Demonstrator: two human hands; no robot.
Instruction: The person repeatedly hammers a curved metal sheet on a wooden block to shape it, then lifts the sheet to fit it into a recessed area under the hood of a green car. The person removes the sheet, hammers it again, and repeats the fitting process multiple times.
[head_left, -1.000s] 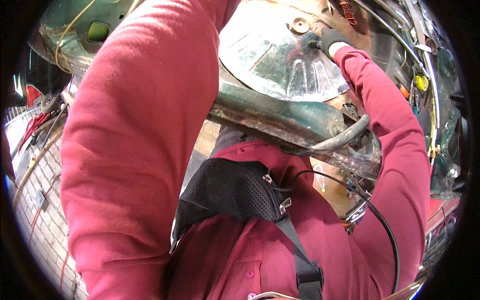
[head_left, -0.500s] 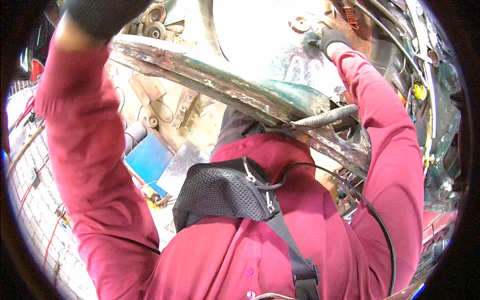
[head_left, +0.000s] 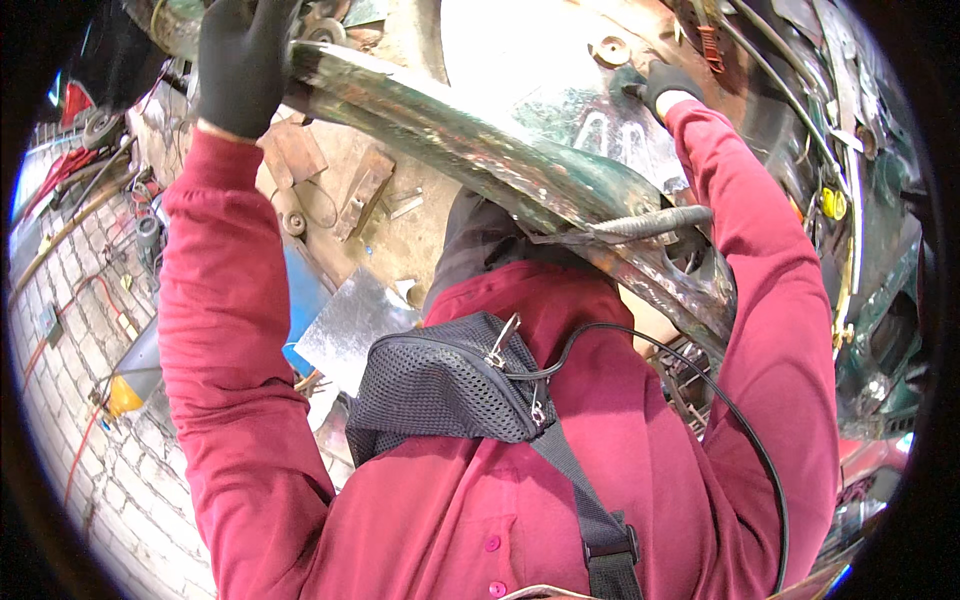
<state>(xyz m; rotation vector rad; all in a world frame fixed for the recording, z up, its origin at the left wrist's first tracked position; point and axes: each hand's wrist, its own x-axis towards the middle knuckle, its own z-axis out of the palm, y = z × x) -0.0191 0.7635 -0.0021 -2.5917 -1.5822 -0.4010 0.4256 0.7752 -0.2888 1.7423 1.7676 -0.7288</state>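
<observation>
A long, worn metal car body piece (head_left: 450, 145), green with rusty, scraped patches, runs slantwise in front of me. My left hand (head_left: 243, 75), in a dark glove, lies against its far left end. Its fingers stretch upward, slightly apart, and their tips meet the picture's upper rim. At the upper right my right hand (head_left: 672, 84), also gloved, is closed beside a dark green lump (head_left: 628, 84) at a brightly lit panel. Whatever sits in its fingers is too hidden to name. A ribbed grey hose (head_left: 650, 222) lies across the body piece near its right end.
Dismantled metal parts and hoses crowd the right side, with a yellow item (head_left: 833, 204) among them. On the left are a brick-paved floor (head_left: 110, 470), a red cable and a bare metal sheet (head_left: 357, 325). A black mesh pouch (head_left: 440, 385) hangs across my chest.
My left hand has come down and right from the upper left edge onto the end of the body piece. The right hand stays at nearly the same spot.
</observation>
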